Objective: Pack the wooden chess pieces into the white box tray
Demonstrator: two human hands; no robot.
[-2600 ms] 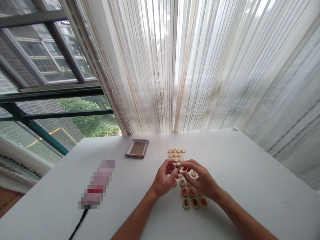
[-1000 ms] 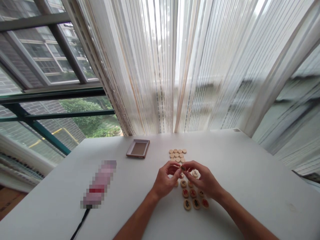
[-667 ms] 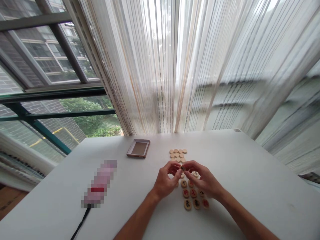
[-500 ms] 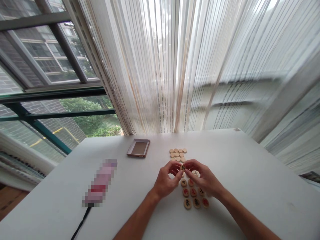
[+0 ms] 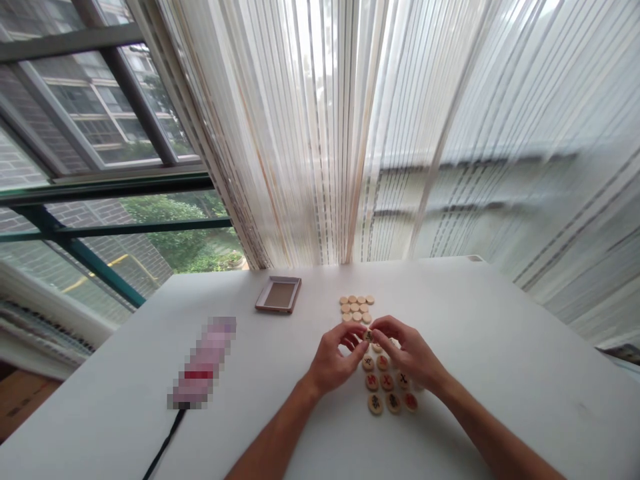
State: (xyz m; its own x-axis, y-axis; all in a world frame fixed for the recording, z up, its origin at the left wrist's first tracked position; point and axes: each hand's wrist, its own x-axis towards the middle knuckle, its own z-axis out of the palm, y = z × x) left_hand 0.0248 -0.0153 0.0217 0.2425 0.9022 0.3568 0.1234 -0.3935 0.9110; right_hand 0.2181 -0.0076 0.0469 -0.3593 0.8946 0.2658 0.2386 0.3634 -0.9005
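Note:
Between the fingertips of both hands is a round wooden Chinese chess piece (image 5: pixel 369 335) with a dark character facing me. My left hand (image 5: pixel 337 358) pinches it from the left, its fingers curved. From the other side my right hand (image 5: pixel 406 353) grips it with thumb and fingers. Just in front of me lie rows of face-up pieces with red and black characters, among them a red one (image 5: pixel 387 381) and a black one (image 5: pixel 375 403). Beyond the hands, several blank-side-up pieces (image 5: pixel 355 308) sit in rows. My right hand covers part of the face-up rows.
A shallow open box (image 5: pixel 279 295) stands on the white table (image 5: pixel 240 433) at the back left. Nearer on the left lies a blurred pink object (image 5: pixel 205 363) with a black strap (image 5: pixel 167 440). A string curtain (image 5: pixel 320 167) hangs along the far edge, beside a window.
Both hands stay closed on the piece. My right hand has shifted slightly inward and up, and another face-up piece shows beneath its fingers. The view has moved a little.

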